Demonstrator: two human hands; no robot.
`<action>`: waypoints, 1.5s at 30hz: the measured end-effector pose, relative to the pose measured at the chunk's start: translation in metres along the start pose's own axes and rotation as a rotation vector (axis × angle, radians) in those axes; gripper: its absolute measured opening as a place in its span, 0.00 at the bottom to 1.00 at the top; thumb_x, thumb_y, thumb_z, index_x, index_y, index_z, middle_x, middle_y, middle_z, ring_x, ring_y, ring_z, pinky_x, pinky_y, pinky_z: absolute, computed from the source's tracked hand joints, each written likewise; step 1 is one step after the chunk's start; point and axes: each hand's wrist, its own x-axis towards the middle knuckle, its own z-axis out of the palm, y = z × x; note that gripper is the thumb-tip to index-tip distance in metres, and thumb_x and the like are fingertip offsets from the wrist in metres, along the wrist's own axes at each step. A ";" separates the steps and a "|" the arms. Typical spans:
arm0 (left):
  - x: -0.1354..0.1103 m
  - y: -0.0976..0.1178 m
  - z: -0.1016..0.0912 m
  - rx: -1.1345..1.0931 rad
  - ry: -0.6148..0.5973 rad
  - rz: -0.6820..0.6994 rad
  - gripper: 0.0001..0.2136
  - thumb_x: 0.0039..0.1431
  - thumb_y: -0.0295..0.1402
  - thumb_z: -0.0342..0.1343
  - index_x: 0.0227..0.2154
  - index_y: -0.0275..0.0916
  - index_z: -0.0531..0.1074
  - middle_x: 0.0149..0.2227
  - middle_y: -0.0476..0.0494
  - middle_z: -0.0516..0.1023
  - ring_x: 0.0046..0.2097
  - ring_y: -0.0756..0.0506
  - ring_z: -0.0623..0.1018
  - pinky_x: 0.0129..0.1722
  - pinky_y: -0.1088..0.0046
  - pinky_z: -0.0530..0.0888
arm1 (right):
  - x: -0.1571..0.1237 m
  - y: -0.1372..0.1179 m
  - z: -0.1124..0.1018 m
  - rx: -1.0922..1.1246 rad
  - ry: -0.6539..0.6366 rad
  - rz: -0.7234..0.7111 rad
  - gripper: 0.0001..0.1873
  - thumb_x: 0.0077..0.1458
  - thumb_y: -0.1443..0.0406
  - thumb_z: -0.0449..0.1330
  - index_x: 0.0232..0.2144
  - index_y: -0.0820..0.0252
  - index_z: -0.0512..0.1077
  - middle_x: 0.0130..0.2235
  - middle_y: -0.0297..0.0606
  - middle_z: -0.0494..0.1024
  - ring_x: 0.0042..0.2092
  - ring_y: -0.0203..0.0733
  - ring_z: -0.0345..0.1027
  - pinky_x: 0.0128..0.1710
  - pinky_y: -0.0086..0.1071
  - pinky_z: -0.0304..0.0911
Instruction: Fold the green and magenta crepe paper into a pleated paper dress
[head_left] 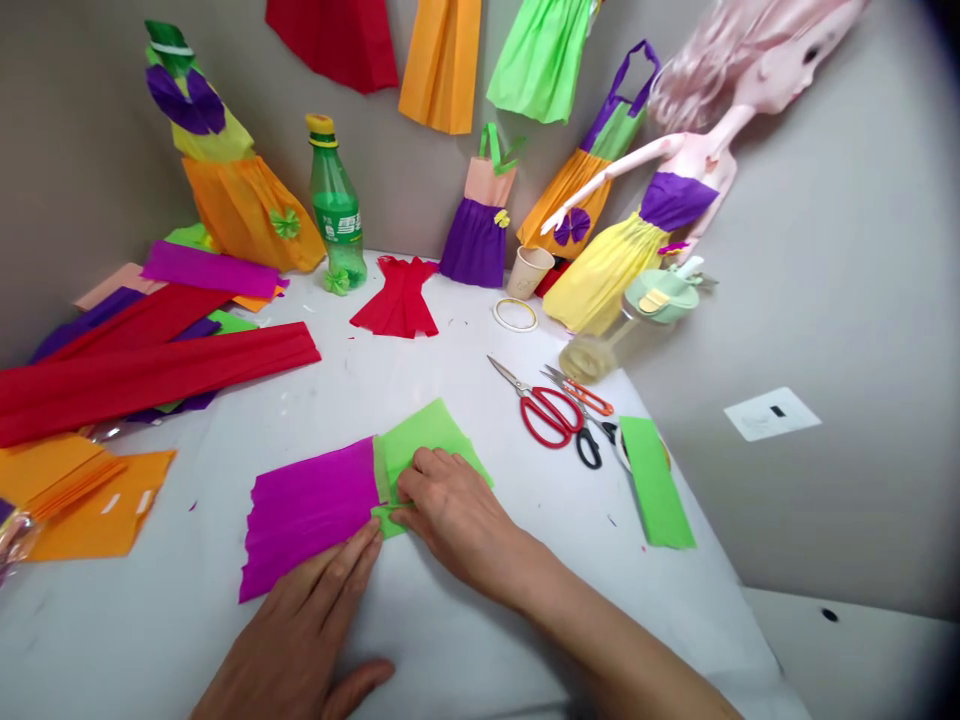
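A magenta crepe paper piece (315, 505) lies on the white table, its right edge meeting a light green crepe paper piece (442, 430). A narrow olive-toned strip runs along the seam between them. My left hand (315, 610) lies flat, fingers extended, on the lower edge of the magenta paper, fingertips at the seam. Over the green paper, my right hand (457, 515) has its fingers curled, with thumb and forefinger pinching the green paper near the lower end of the seam. Part of the green paper is hidden under this hand.
Red-handled scissors (551, 415), black-handled scissors (589, 445) and orange snips (589, 397) lie right of centre, near a folded green paper strip (656, 485). Red paper rolls (165, 370) and orange sheets (112, 505) fill the left. A green bottle (337, 210), paper cup (529, 270) and dressed doll (667, 200) stand behind.
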 end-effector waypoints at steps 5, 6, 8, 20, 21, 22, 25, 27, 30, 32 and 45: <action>0.001 0.000 0.002 0.003 0.006 -0.001 0.35 0.71 0.53 0.42 0.72 0.38 0.48 0.62 0.39 0.73 0.54 0.39 0.77 0.49 0.64 0.73 | -0.009 0.017 -0.009 0.084 0.023 0.003 0.08 0.62 0.64 0.65 0.33 0.61 0.72 0.36 0.35 0.70 0.37 0.39 0.62 0.37 0.33 0.55; 0.001 0.000 0.002 -0.003 0.004 -0.006 0.34 0.71 0.53 0.42 0.72 0.38 0.48 0.63 0.40 0.73 0.54 0.39 0.77 0.49 0.64 0.73 | -0.012 0.019 -0.009 0.112 0.041 -0.010 0.07 0.62 0.64 0.65 0.35 0.61 0.72 0.37 0.35 0.71 0.38 0.39 0.63 0.37 0.32 0.56; -0.001 0.000 0.003 -0.017 -0.005 -0.021 0.34 0.71 0.53 0.42 0.72 0.39 0.49 0.63 0.40 0.72 0.54 0.39 0.77 0.49 0.64 0.73 | -0.015 0.020 -0.007 0.140 0.075 -0.032 0.07 0.61 0.63 0.66 0.38 0.61 0.73 0.38 0.35 0.72 0.40 0.39 0.64 0.39 0.33 0.57; -0.009 -0.003 0.008 -0.039 -0.018 -0.065 0.33 0.71 0.53 0.44 0.71 0.41 0.51 0.62 0.40 0.73 0.55 0.38 0.76 0.51 0.63 0.73 | -0.022 0.021 -0.010 0.159 0.102 0.036 0.03 0.64 0.65 0.64 0.37 0.59 0.75 0.36 0.35 0.75 0.39 0.40 0.68 0.43 0.35 0.57; -0.010 -0.003 0.008 -0.043 -0.021 -0.069 0.33 0.70 0.53 0.45 0.71 0.42 0.51 0.62 0.40 0.73 0.55 0.38 0.76 0.51 0.63 0.73 | -0.026 0.022 -0.011 0.190 0.111 0.065 0.03 0.64 0.65 0.63 0.37 0.58 0.75 0.36 0.35 0.75 0.39 0.40 0.68 0.43 0.35 0.58; -0.010 -0.003 0.009 -0.043 -0.026 -0.072 0.33 0.70 0.53 0.45 0.71 0.42 0.51 0.62 0.40 0.73 0.55 0.38 0.76 0.51 0.63 0.73 | -0.030 0.024 -0.011 0.221 0.122 0.095 0.03 0.64 0.65 0.63 0.37 0.58 0.75 0.37 0.35 0.76 0.40 0.41 0.68 0.43 0.35 0.58; -0.012 -0.004 0.011 -0.034 -0.048 -0.075 0.33 0.69 0.53 0.47 0.70 0.42 0.52 0.63 0.41 0.72 0.56 0.38 0.75 0.51 0.62 0.73 | -0.042 0.026 -0.010 0.320 0.158 0.202 0.03 0.63 0.64 0.64 0.39 0.56 0.75 0.39 0.35 0.77 0.42 0.43 0.69 0.43 0.36 0.60; -0.013 -0.005 0.012 -0.034 -0.060 -0.077 0.33 0.69 0.54 0.47 0.70 0.43 0.52 0.63 0.41 0.71 0.56 0.38 0.75 0.52 0.62 0.73 | -0.047 0.028 -0.009 0.383 0.178 0.267 0.04 0.62 0.64 0.65 0.40 0.55 0.75 0.39 0.35 0.77 0.43 0.44 0.68 0.43 0.35 0.60; -0.013 -0.006 0.011 -0.050 -0.067 -0.075 0.33 0.69 0.54 0.47 0.70 0.44 0.52 0.63 0.41 0.71 0.55 0.38 0.76 0.51 0.62 0.73 | -0.049 0.029 -0.007 0.443 0.221 0.277 0.03 0.60 0.65 0.66 0.37 0.54 0.75 0.38 0.34 0.76 0.43 0.44 0.67 0.43 0.35 0.60; -0.013 -0.007 0.010 -0.058 -0.058 -0.065 0.33 0.69 0.54 0.48 0.70 0.43 0.54 0.63 0.41 0.72 0.56 0.38 0.76 0.51 0.62 0.73 | -0.048 0.029 -0.006 0.473 0.248 0.232 0.03 0.60 0.67 0.67 0.36 0.53 0.76 0.38 0.33 0.76 0.43 0.43 0.67 0.45 0.35 0.60; -0.009 -0.007 0.001 -0.080 -0.022 -0.064 0.31 0.70 0.52 0.46 0.68 0.40 0.57 0.63 0.40 0.72 0.56 0.39 0.76 0.51 0.63 0.74 | -0.044 0.027 0.001 0.528 0.308 0.227 0.04 0.60 0.67 0.66 0.32 0.55 0.75 0.35 0.32 0.76 0.40 0.41 0.66 0.43 0.35 0.59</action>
